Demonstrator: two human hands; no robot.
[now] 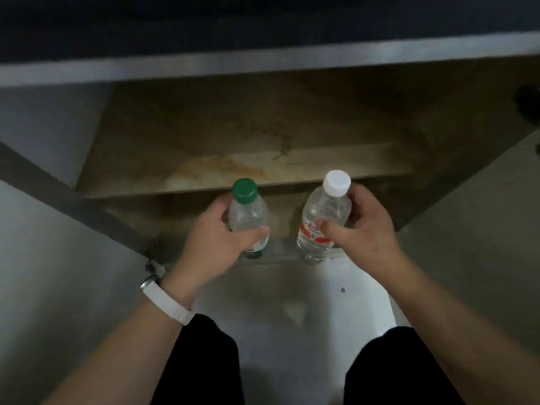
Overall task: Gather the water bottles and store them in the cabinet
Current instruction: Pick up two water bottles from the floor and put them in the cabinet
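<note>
I see left hand (216,235) wrapped round green-capped bottle (248,211), right hand (365,229) gripping white-capped bottle (324,220) — both upright, at open cabinet (204,118) mouth (lower compartment straight ahead); push forward, I'd judge.

left bottle (247,217) has a green cap, right bottle (323,222) a white cap plus red-white label. white wristband (168,299), stained tan shelf (263,171), black trousers (201,369).

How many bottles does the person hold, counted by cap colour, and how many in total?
Clear plastic bottle with green cap, in the left hand: 1
Clear plastic bottle with white cap, in the right hand: 1
Total: 2
</note>
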